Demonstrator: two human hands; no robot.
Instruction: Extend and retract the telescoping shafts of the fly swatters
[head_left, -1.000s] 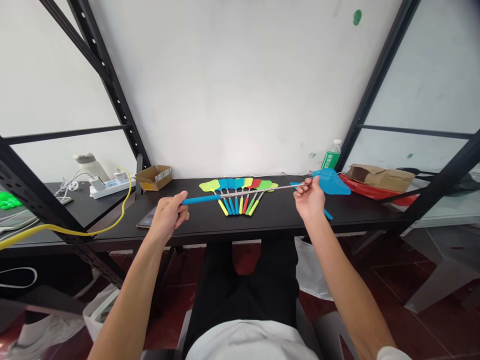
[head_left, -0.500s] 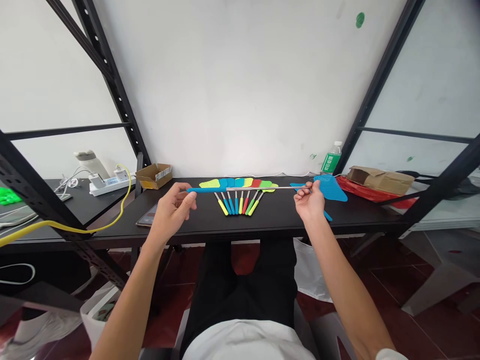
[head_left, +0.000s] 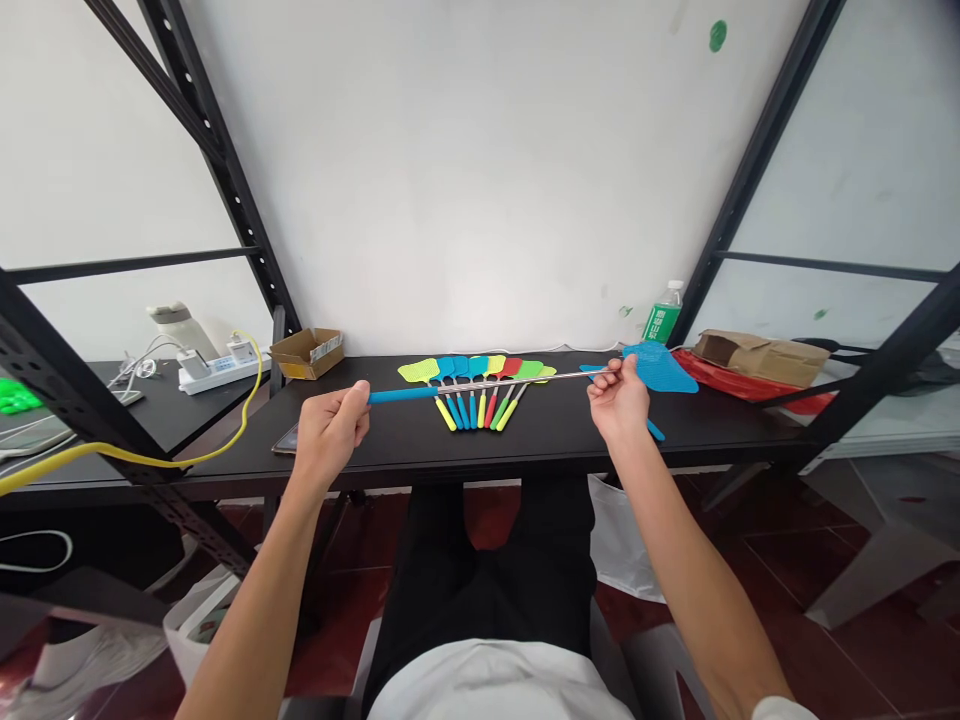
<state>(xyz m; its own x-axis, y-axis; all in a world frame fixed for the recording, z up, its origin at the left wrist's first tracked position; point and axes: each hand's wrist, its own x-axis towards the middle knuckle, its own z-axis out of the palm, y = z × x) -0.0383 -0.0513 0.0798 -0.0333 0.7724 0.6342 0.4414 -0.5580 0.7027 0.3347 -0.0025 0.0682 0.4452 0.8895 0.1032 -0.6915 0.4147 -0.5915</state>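
blue fly swatter (head_left: 551, 378) between both hands (head_left: 332, 428) (head_left: 619, 400), head (head_left: 661, 369) beyond the right

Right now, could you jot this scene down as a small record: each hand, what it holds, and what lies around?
Left hand: closed around the handle of a blue fly swatter with a thin silver metal rod
Right hand: pinching the rod near the blue mesh head
Swatter pose: nearly level, over the long black table
Table centre: fan of yellow, blue, red and green fly swatters, handles toward the person
Back left: open brown cardboard box
Back right: clear plastic bottle with green label
Partly hidden: blue strip behind the right wrist
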